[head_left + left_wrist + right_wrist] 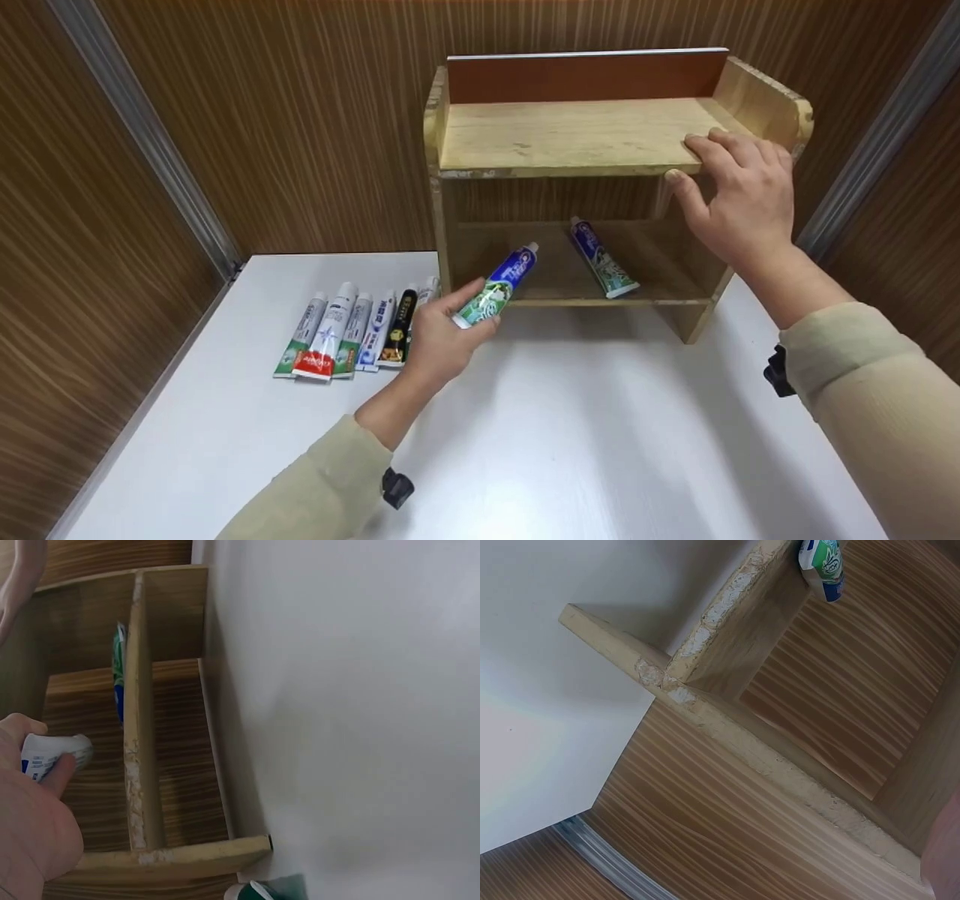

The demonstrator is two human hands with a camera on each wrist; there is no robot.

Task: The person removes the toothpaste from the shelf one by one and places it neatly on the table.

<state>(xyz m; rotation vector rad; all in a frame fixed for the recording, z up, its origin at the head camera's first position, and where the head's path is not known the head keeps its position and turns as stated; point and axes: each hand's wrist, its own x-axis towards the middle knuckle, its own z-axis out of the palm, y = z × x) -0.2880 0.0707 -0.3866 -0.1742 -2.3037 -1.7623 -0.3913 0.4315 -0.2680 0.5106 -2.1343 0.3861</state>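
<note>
My left hand (442, 337) pinches a blue and green toothpaste tube (498, 285) by its flat end, with the cap pointing up and away. This tube is in front of the lower compartment of a small wooden shelf (555, 142). Another blue and green toothpaste tube (604, 259) lies slantwise on the lower board, its flat end at the front edge. On the upper board's right front edge rests my right hand (742, 195), thumb at the front and fingers on top. In the left wrist view, the left hand (34, 810) partly hides the held tube (52, 754).
Left of the shelf, several toothpaste tubes (330, 334) lie in a row on the white table (525, 450), the rightmost partly behind my left hand. Striped wood panels (315, 135) enclose the back and sides. The shelf's side panel (780, 772) reaches down to the table.
</note>
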